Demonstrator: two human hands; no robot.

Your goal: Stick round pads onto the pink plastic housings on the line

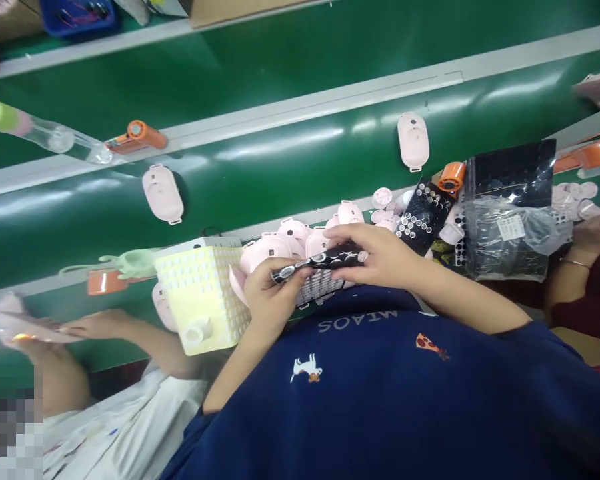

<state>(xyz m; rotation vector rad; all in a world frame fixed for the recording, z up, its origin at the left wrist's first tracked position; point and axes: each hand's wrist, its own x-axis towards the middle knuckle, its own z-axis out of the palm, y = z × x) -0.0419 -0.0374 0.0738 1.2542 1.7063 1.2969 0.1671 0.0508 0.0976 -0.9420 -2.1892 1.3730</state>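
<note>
Left hand (267, 287) and right hand (375, 257) both pinching black dotted strip (320, 261), glossy green conveyor belt (280, 167) running past, pink shells (163, 193) riding along.

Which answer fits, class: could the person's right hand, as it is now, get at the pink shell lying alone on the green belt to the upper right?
Probably yes. The right hand grips one end of the black strip, so it is not free. The belt around the pink shell lies open, with only low pink parts between.

The black strip (325, 261) is partly hidden by the hands, and its round pieces are too blurred to identify.
</note>
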